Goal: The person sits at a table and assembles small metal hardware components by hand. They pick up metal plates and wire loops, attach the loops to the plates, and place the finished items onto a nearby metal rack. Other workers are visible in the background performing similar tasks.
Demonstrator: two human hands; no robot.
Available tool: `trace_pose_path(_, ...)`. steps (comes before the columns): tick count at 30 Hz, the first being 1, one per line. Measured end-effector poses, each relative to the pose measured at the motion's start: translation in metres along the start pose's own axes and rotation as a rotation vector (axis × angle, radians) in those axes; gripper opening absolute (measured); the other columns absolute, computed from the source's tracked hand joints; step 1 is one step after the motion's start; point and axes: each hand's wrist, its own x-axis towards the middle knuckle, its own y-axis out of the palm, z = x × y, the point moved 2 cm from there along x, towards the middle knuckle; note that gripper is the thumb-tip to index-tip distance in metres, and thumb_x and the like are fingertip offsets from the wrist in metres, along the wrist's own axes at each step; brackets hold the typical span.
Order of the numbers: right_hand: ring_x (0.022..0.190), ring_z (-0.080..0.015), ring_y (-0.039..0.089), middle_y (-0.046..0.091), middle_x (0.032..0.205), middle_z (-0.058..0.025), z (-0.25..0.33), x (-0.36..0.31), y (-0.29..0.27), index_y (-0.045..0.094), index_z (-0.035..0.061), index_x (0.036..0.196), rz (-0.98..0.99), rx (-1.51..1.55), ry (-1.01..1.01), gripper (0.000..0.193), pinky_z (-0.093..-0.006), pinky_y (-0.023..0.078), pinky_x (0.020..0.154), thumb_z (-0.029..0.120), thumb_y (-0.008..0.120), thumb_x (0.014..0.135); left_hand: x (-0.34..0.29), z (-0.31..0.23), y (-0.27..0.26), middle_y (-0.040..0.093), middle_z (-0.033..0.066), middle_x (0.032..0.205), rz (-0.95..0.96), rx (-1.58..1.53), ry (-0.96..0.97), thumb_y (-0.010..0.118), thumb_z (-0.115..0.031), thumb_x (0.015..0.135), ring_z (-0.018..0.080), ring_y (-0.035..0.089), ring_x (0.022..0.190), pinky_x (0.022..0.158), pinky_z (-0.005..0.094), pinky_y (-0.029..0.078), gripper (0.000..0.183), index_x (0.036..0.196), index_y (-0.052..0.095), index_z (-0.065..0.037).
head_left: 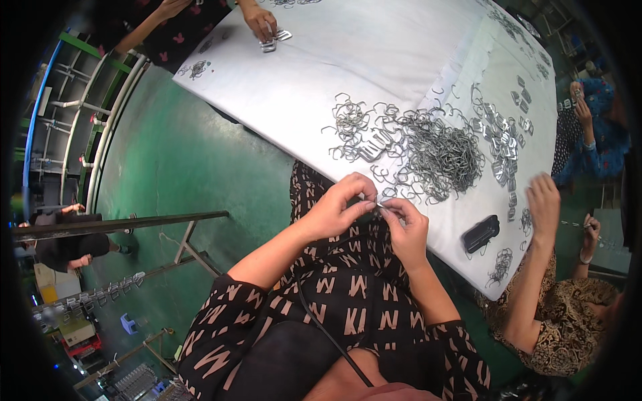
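At the table's near edge, my left hand and my right hand meet with their fingertips pinched. Between them shows a small silvery metal piece, mostly hidden by the fingers, so its exact kind cannot be made out. Just beyond my hands lies a dense heap of bent wire hooks, with looser hooks scattered on its left side. Flat metal buckles lie in a group to the right of the heap.
The white-covered table stretches away ahead. A black plastic case rests near its right corner. Another person's hand is raised at the right. Across the table, a co-worker's hand touches buckles. A metal rail stands at the left.
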Motion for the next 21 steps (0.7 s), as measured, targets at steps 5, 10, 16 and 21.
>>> trace_pose_path(5, 0.070, -0.0149, 0.060, 0.066, 0.080, -0.0091, -0.015, 0.025, -0.006, 0.065, -0.0029, 0.092, -0.111, -0.052, -0.167, 0.011, -0.0279, 0.049, 0.067, 0.003, 0.066, 0.083, -0.009, -0.013, 0.002, 0.060, 0.0095, 0.093, 0.024, 0.069, -0.128, 0.057, -0.002, 0.088, 0.0214, 0.057, 0.090, 0.083, 0.0324, 0.045, 0.014, 0.102, 0.056, -0.001)
trace_pose_path(10, 0.090, -0.0270, 0.052, 0.057, 0.094, -0.0111, -0.015, 0.103, 0.002, 0.065, 0.0082, 0.111, -0.034, -0.676, -0.364, 0.029, -0.0369, 0.042, 0.083, 0.007, 0.066, 0.082, -0.014, -0.014, 0.004, 0.060, 0.0109, 0.093, 0.042, 0.227, -0.032, 0.057, -0.001, 0.087, 0.0265, 0.057, 0.089, 0.081, 0.0357, 0.045, 0.013, 0.099, 0.056, -0.001)
trace_pose_path(16, 0.103, -0.0303, 0.048, 0.053, 0.107, -0.0122, -0.009, 0.152, -0.003, 0.064, 0.0157, 0.110, 0.247, -0.914, -0.160, 0.034, -0.0395, 0.039, 0.091, 0.014, 0.073, 0.077, -0.019, -0.015, 0.000, 0.060, 0.0110, 0.094, 0.014, 0.289, -0.046, 0.057, -0.002, 0.087, 0.0273, 0.057, 0.089, 0.082, 0.0362, 0.045, 0.012, 0.099, 0.055, -0.001)
trace_pose_path(21, 0.084, -0.0296, 0.057, 0.062, 0.086, -0.0112, -0.008, 0.142, -0.026, 0.063, 0.0049, 0.094, 0.154, -0.626, -0.231, 0.025, -0.0378, 0.046, 0.079, 0.012, 0.075, 0.073, -0.019, -0.010, -0.001, 0.061, 0.0102, 0.095, -0.032, 0.256, -0.109, 0.057, -0.004, 0.088, 0.0256, 0.057, 0.088, 0.080, 0.0354, 0.046, 0.014, 0.102, 0.056, -0.002)
